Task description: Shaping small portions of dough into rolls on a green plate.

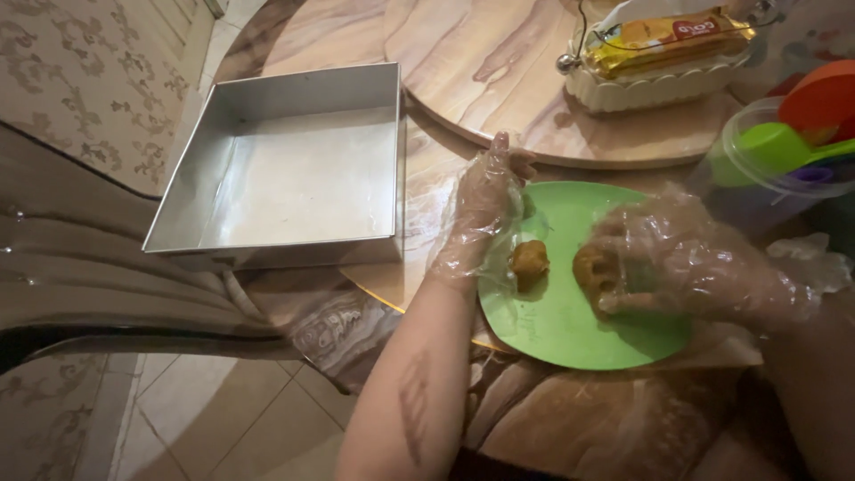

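thin, crinkly clear plastic gloves cover the left hand and right hand, glossy where light catches. the green plate looks like smooth matt plastic. the dough ball is grainy and dull brown. the square baking tin is brushed grey metal. the bench shows polished, veined stone-like gloss.

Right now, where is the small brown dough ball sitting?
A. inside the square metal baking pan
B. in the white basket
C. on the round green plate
C: the small brown dough ball lies on the round green plate, beside the gloved left hand.
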